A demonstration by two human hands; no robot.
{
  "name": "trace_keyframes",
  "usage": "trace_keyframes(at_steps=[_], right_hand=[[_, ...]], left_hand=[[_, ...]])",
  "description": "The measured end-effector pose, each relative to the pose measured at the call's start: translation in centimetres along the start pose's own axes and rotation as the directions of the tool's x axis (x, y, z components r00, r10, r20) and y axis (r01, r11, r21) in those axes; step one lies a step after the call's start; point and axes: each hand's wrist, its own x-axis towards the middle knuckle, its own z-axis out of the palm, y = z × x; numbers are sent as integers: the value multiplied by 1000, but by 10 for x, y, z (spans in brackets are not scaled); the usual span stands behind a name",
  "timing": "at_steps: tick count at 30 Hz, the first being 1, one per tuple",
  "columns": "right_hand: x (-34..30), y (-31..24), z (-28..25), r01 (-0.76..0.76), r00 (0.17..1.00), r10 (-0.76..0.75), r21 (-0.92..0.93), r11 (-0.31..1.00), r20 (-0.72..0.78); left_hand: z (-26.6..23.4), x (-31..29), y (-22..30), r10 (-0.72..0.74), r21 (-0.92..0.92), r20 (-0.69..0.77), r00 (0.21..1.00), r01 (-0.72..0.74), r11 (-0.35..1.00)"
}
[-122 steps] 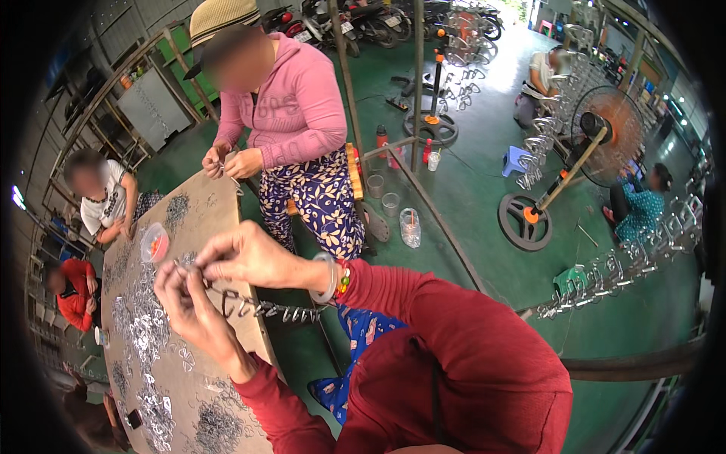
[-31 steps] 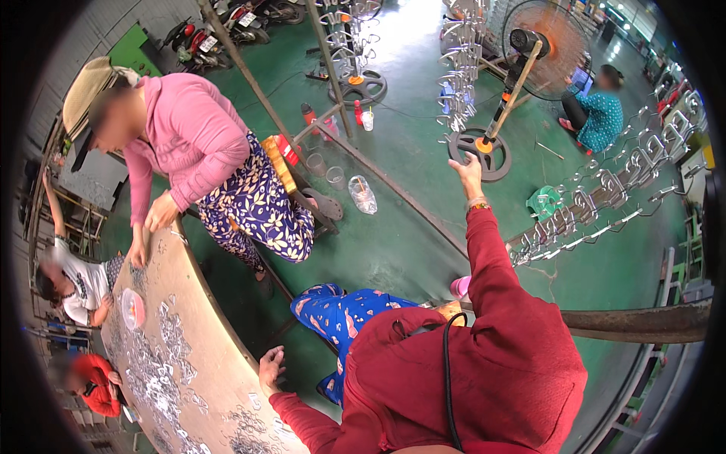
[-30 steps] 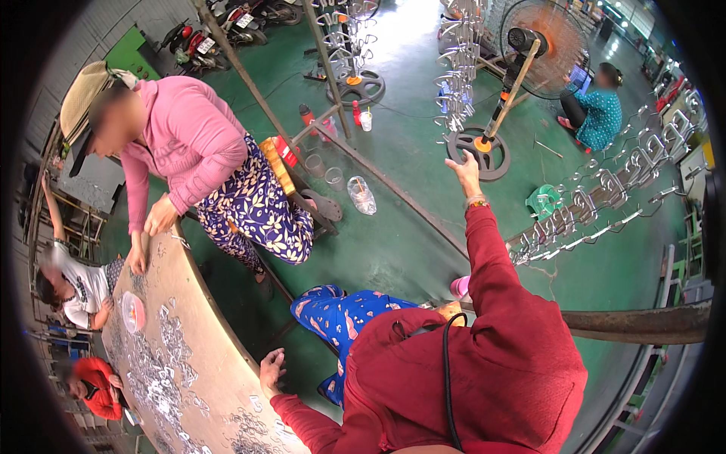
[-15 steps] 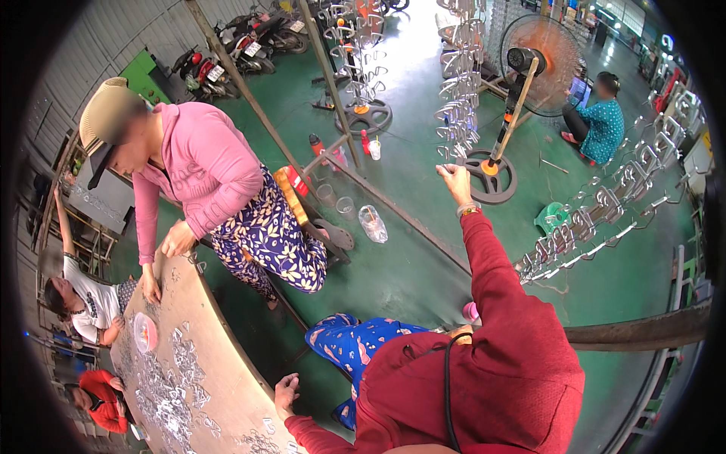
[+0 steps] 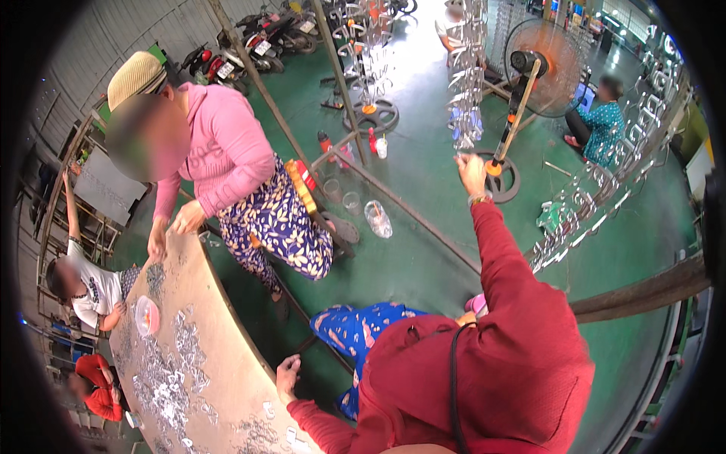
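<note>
My right hand (image 5: 473,175) is stretched out, its fingers pinched at the bottom of a hanging string of metal links (image 5: 466,83). A small silvery link shows at the fingertips, partly hidden by them. Beside the curved edge of the wooden table (image 5: 215,318), my left hand (image 5: 287,377) is held with loosely bent fingers and nothing visible in it. Loose silvery metal pieces (image 5: 168,390) lie heaped and scattered on that table. A pink-rimmed bowl (image 5: 147,316) stands among them.
A co-worker in pink (image 5: 227,144) works at the table's far end; others sit beyond it. A fan (image 5: 529,64) stands past my right hand, and more link strings (image 5: 597,197) slope at right. Metal bars (image 5: 423,212), cups and a bag (image 5: 378,219) are on the floor side.
The view has shifted slightly, moving the scene to the right. My right hand is still at the string's lower end. The co-worker in pink has the head lowered and both hands closer together.
</note>
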Motion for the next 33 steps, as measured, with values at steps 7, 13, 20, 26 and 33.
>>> trace_keyframes(at_steps=[7, 13, 20, 26, 33], right_hand=[[-15, -28, -35, 411, 910, -375, -489, 770, 175], [-82, -89, -8, 318, 671, -230, 8, 948, 705], [-283, -350, -10, -257, 203, -872, 884, 391, 445], [-368, -422, -58, -365, 92, -985, 925, 105, 148], [-387, -428, -48, -250, -727, -686, 920, 301, 28]], left_hand=[[-2, -9, 1, 1, -2, -36, 999, -1, 1000], [33, -31, 71, 291, -324, -414, 862, -439, 838], [51, -90, 164, 521, 324, -831, 195, -592, 738], [17, -171, 132, 311, 251, -948, 70, -438, 863], [37, -203, 44, 109, -147, -934, 340, -646, 749]])
